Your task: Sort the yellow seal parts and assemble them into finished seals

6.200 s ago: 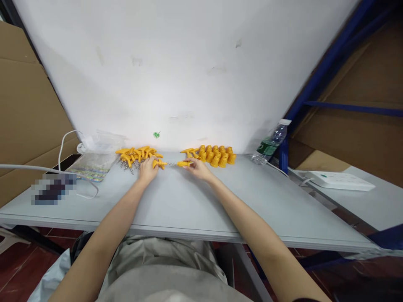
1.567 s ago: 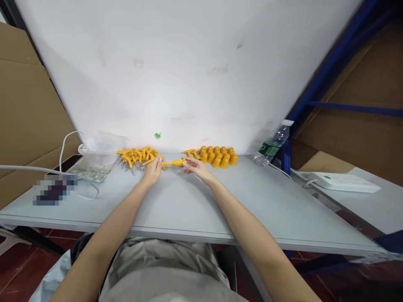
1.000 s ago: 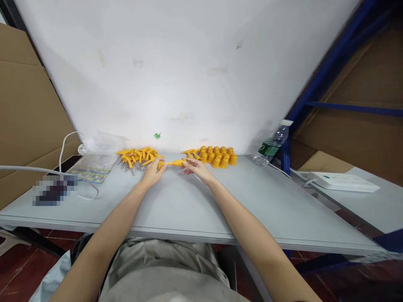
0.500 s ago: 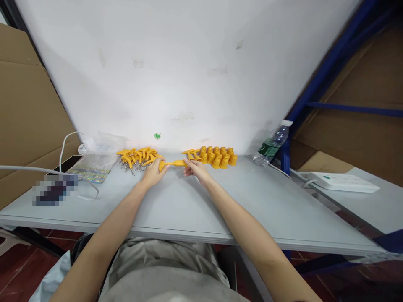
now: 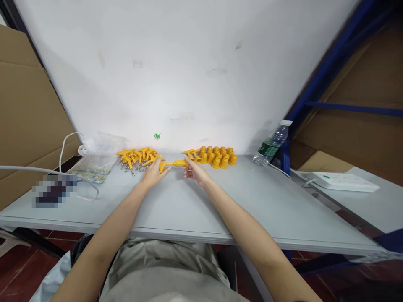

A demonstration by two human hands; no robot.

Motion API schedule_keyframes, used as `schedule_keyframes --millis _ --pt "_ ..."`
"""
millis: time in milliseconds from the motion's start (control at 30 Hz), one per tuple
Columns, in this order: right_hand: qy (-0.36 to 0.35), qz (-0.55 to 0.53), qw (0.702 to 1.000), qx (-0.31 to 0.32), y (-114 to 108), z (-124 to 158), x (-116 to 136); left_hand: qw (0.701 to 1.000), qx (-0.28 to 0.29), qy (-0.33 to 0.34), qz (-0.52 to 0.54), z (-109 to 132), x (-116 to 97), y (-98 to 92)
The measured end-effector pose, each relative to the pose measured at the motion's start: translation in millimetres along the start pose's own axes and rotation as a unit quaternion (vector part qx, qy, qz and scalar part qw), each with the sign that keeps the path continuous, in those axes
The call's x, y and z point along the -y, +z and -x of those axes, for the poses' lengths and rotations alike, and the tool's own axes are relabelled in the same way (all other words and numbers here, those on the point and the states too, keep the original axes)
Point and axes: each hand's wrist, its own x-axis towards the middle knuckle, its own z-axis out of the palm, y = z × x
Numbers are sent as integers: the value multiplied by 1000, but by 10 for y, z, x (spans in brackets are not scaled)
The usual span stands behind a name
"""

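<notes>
Both hands grip a long yellow plastic piece [image 5: 179, 163], held level just above the table. My left hand [image 5: 153, 173] closes on its wider handle end, and a thin ringed neck runs from there to a thicker ribbed part. My right hand [image 5: 195, 171] pinches the ribbed end, hiding its tip. To the left lies a pile of yellow T-shaped handles [image 5: 138, 155] with small metal chains. Beyond my right hand stand rows of yellow cup-shaped caps [image 5: 224, 159], several in number. A few more yellow handles [image 5: 189, 152] lie by the caps.
A clear plastic bag [image 5: 91, 167], a pixelated dark object [image 5: 55, 191] and a white cable [image 5: 63, 147] lie at left. A plastic bottle [image 5: 273, 143] leans against the blue frame [image 5: 285, 155] at right, near a white power strip [image 5: 343, 181]. A white panel [image 5: 189, 84] rises behind.
My right hand's fingers have shifted slightly around the ribbed end and curl more beneath it. My left hand stays in nearly the same place on the yellow piece.
</notes>
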Motion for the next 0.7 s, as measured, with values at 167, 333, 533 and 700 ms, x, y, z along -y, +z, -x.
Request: schedule_keyframes --millis 167,333,533,700 --pt "61 -41 997 29 10 -20 -6 1000 4 1 -5 1 -5 -7" --pt "112 -67 989 68 37 -25 -37 1000 -2 -15 -20 -12 -10 -6" --pt "53 -76 994 60 232 -134 -125 992 -48 -61 -98 -33 4 24" --pt "-169 108 977 -68 312 -433 -93 989 -60 -65 -119 -30 14 39"
